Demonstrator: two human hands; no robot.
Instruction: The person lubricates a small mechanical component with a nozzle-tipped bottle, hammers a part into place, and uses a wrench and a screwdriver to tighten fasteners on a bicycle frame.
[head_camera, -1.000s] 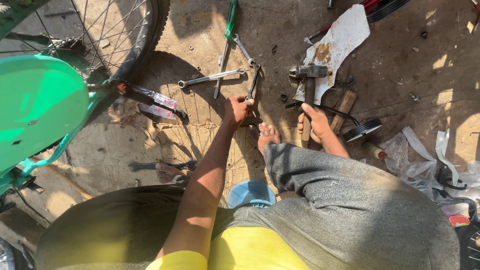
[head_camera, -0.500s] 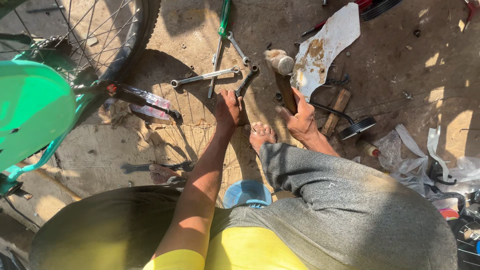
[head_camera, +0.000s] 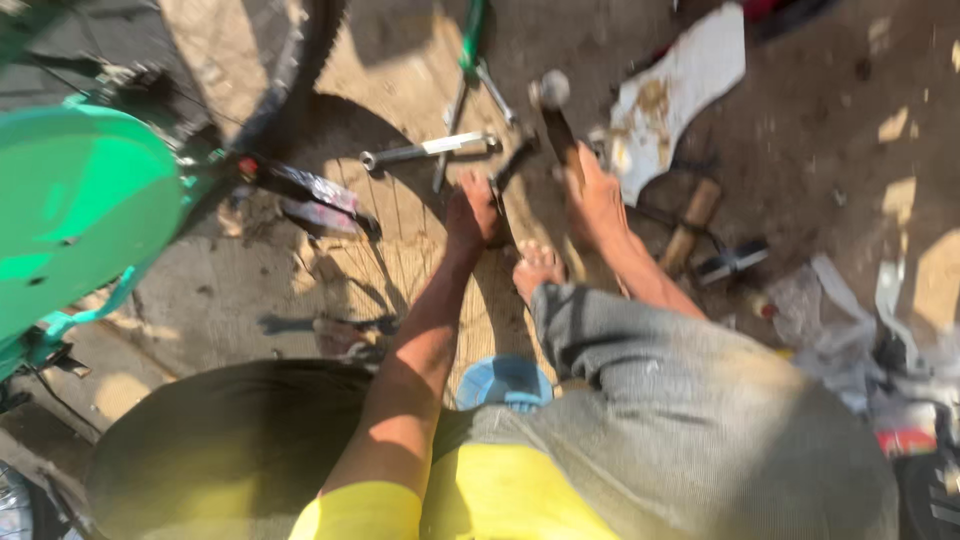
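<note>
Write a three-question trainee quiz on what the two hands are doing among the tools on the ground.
1. True or false: the right hand grips a hammer by its handle.
2. What does the left hand rest on? A) the green fender B) a dark metal part on the ground C) the blue cup
3. What silver tool lies on the ground just left of the hammer head?

Key: 1 true; 2 B; 3 a wrench.
</note>
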